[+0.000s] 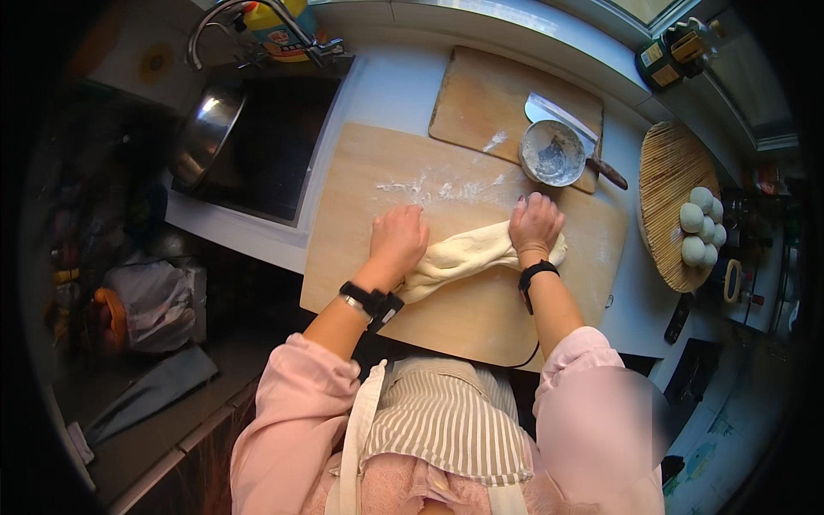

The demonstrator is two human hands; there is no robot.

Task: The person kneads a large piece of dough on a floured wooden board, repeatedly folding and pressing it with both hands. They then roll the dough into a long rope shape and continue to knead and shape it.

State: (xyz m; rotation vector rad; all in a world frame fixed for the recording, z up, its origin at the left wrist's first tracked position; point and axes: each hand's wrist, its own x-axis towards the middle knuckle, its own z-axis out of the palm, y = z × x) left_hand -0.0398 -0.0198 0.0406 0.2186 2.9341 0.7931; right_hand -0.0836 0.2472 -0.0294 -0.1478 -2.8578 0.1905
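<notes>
A long, pale piece of dough (pixel 467 254) stretches across a wooden board (pixel 450 328), folded and creased along its length. My left hand (pixel 400 239) grips its left end, the fingers curled and partly hidden behind the knuckles. Near the other end, my right hand (pixel 535 225) is closed over the dough, and a rounded bit of it shows beyond my wrist. White flour (pixel 444 190) is smeared on the board beyond my hands. A metal bowl (pixel 552 154) with floury residue stands just past my right hand.
A smaller cutting board (pixel 483 90) carries a cleaver (pixel 560 116), partly under the bowl. Several dough balls (pixel 692 217) rest on a round woven tray (pixel 669 174) at right. A sink (pixel 277 148) with a leaning metal basin (pixel 209 135) and a faucet (pixel 283 19) lies left.
</notes>
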